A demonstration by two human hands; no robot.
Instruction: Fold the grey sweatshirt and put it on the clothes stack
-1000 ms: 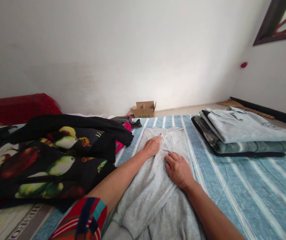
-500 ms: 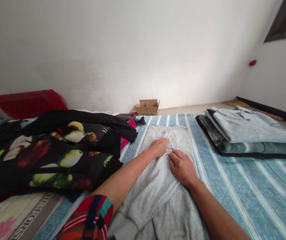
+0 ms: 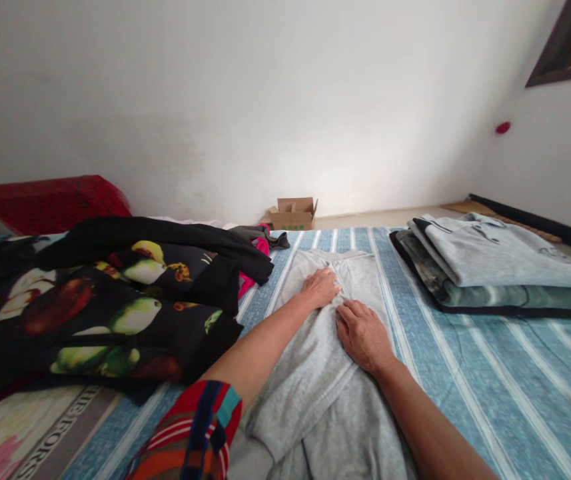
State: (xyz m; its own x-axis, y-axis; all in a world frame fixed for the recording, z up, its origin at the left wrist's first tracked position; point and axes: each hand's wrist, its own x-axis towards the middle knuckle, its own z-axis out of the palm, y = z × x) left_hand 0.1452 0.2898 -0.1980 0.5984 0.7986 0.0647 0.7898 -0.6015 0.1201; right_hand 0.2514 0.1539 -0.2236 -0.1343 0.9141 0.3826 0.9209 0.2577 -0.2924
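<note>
A light grey long-sleeved top (image 3: 310,393) lies lengthwise in front of me, its sides folded inward and its near part wrinkled. My left hand (image 3: 322,287) is on its upper middle, fingers bent and closed on the creased cloth. Just to the right and slightly nearer, my right hand (image 3: 362,333) has its fingers drawn together on the same cloth, close to the centre crease. A small gap separates the two hands. Both sets of fingertips are partly hidden in the fabric.
A blue striped bed sheet (image 3: 465,393) lies under everything. To the left is a heap of dark clothes with a fruit-print garment (image 3: 135,320). Folded clothes (image 3: 505,260) are stacked on the right. Beyond the far edge are a cardboard box (image 3: 292,213) and a red case-like object (image 3: 55,203).
My left hand has bent its fingers more and shifted slightly nearer, with its forearm moving a little to the right. My right hand has hardly moved.
</note>
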